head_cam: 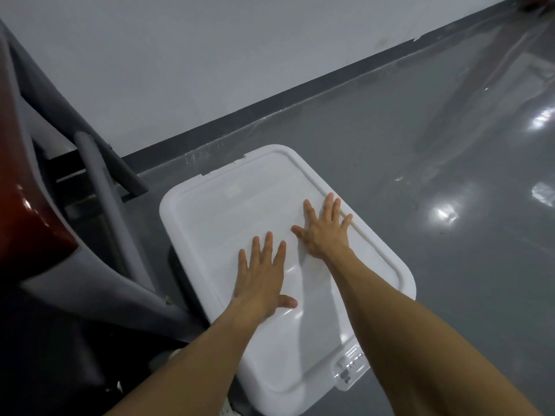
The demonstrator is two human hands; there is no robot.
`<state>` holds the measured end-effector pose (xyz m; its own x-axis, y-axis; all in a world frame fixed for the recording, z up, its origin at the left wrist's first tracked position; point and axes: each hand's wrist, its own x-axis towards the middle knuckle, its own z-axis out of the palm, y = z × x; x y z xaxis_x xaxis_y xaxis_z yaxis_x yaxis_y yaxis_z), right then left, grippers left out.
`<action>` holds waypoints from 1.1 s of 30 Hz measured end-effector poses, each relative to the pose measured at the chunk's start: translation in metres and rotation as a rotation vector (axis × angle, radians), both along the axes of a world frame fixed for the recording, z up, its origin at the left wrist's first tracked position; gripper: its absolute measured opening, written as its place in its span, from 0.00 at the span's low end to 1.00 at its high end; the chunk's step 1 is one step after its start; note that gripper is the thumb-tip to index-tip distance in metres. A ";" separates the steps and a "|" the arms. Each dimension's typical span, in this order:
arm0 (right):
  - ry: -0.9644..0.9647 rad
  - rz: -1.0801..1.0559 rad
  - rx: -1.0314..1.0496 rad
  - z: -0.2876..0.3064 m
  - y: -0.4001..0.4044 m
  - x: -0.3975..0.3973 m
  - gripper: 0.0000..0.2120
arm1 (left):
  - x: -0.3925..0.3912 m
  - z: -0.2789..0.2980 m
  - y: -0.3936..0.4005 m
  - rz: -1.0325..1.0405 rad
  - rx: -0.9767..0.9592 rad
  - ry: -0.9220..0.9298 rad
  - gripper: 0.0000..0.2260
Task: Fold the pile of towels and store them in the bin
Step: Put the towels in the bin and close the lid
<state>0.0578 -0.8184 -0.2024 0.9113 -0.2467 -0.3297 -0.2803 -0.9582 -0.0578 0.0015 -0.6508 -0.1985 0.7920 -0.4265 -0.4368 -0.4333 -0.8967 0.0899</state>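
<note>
Lettering none legible; white bin [387, 274] (lid on, latch nearest camera) sits on grey floor [420, 175]; left hand [261, 280] and right hand [326, 228] press flat, fingers spread, on lid [228, 223].

Floor [390, 151]: glossy grey, carrying bright reflections of light at the right. Wall [180, 55]: plain pale grey, edged at its foot by a dark baseboard [270, 99]. Chair [99, 181]: grey metal legs, dark red seat, standing at the left.
</note>
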 end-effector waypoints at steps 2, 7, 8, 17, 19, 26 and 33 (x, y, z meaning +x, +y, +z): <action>-0.050 -0.018 0.082 0.002 0.007 -0.015 0.35 | -0.013 0.011 -0.004 0.003 -0.026 -0.028 0.47; -0.131 -0.065 0.125 0.006 0.012 -0.069 0.29 | -0.059 0.031 0.003 -0.166 -0.192 -0.132 0.20; -0.151 -0.071 0.107 0.009 0.009 -0.081 0.27 | -0.067 0.034 0.003 -0.182 -0.200 -0.104 0.19; -0.275 -0.228 0.108 0.019 -0.017 -0.169 0.15 | -0.129 0.045 -0.027 -0.249 -0.184 0.020 0.20; -0.305 -0.295 0.092 0.018 -0.026 -0.179 0.16 | -0.135 0.044 -0.034 -0.250 -0.168 0.014 0.21; -0.464 -0.757 0.392 0.015 -0.039 -0.198 0.39 | -0.161 0.028 -0.059 -0.195 -0.128 0.010 0.35; -0.140 -1.038 0.787 -0.002 -0.057 -0.199 0.36 | -0.159 0.012 -0.061 -0.265 -0.026 -0.081 0.36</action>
